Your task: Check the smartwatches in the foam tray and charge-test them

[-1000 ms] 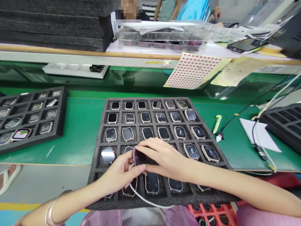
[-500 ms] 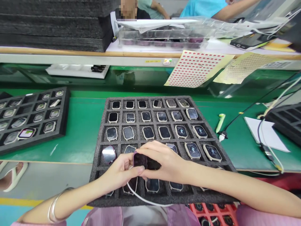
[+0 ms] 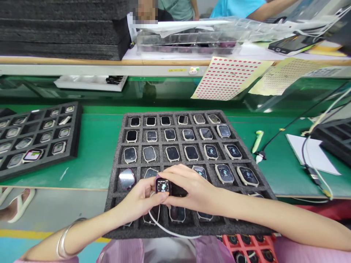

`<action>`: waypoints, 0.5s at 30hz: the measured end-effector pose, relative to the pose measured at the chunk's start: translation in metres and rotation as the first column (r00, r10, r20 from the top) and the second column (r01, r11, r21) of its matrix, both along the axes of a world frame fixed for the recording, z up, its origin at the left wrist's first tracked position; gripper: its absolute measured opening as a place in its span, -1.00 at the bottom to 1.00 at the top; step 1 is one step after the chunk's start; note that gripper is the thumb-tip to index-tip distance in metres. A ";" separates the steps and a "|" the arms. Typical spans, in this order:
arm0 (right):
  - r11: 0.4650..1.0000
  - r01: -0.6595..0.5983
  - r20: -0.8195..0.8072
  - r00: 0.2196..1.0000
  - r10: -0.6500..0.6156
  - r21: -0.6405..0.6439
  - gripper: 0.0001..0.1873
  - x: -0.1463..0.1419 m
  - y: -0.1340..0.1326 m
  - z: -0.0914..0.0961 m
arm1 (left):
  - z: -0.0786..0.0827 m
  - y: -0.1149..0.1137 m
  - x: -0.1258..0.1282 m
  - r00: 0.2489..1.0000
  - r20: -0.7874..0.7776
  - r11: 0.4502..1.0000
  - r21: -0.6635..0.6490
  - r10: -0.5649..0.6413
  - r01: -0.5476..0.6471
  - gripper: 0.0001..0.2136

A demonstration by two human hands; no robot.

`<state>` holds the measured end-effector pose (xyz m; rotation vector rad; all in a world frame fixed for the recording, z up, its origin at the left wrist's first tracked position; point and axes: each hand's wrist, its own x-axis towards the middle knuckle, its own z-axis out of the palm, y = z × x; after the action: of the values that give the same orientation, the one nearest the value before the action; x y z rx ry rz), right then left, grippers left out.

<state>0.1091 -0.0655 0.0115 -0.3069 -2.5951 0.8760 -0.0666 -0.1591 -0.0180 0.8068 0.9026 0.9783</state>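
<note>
My left hand (image 3: 138, 201) and my right hand (image 3: 190, 188) meet over the near rows of a black foam tray (image 3: 175, 162). Between their fingers they pinch a purple smartwatch body (image 3: 162, 185) whose screen is lit. A white cable (image 3: 167, 230) runs from under the watch toward my lap. The tray's compartments hold several watch bodies, some dark, some with lit faces. A round shiny piece (image 3: 126, 178) lies in the tray just left of my left hand.
A second foam tray (image 3: 35, 137) with watches lies at the left on the green bench (image 3: 95, 146). A green pen (image 3: 257, 140), cables and white paper (image 3: 312, 153) are to the right. Sticker sheets (image 3: 230, 78) hang from the shelf. People work behind the shelf.
The screen of the held purple watch was dark and is now lit. Both hands stay in nearly the same spot over the tray.
</note>
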 end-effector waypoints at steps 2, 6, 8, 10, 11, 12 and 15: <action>1.000 -0.015 0.020 1.000 0.015 -0.004 -0.54 0.000 0.000 0.002 | 0.002 0.000 0.000 0.999 -0.051 1.000 0.028 -0.008 0.009 -0.77; 1.000 -0.001 0.057 0.998 0.002 -0.021 -0.58 0.002 0.005 0.013 | 0.008 -0.002 0.003 0.983 -0.180 0.997 0.063 -0.031 0.043 -0.68; 0.999 0.038 0.054 0.998 -0.036 -0.032 -0.60 0.004 0.008 0.018 | 0.012 -0.005 0.004 0.972 -0.229 0.996 0.063 -0.045 0.061 -0.61; 0.995 0.096 0.050 0.994 -0.095 -0.016 -0.59 0.008 0.009 0.020 | 0.015 -0.008 0.002 0.968 -0.252 0.997 0.062 -0.020 0.037 -0.63; 0.992 0.124 0.072 0.990 -0.125 0.014 -0.60 0.011 0.009 0.019 | 0.017 -0.010 -0.001 0.968 -0.252 0.998 0.062 0.012 0.003 -0.68; 0.988 0.143 0.113 0.982 -0.149 0.057 -0.62 0.014 0.009 0.018 | 0.019 -0.012 -0.004 0.967 -0.249 0.997 0.062 0.058 -0.044 -0.73; 0.975 0.118 0.282 0.945 -0.169 0.189 -0.63 0.021 0.008 0.013 | 0.024 -0.020 -0.017 0.955 -0.260 0.989 0.011 0.145 -0.147 -0.75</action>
<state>0.1303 -0.0577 0.0250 -0.6134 -2.8533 0.5902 -0.0831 -0.1788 0.0062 0.8849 1.2065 1.0101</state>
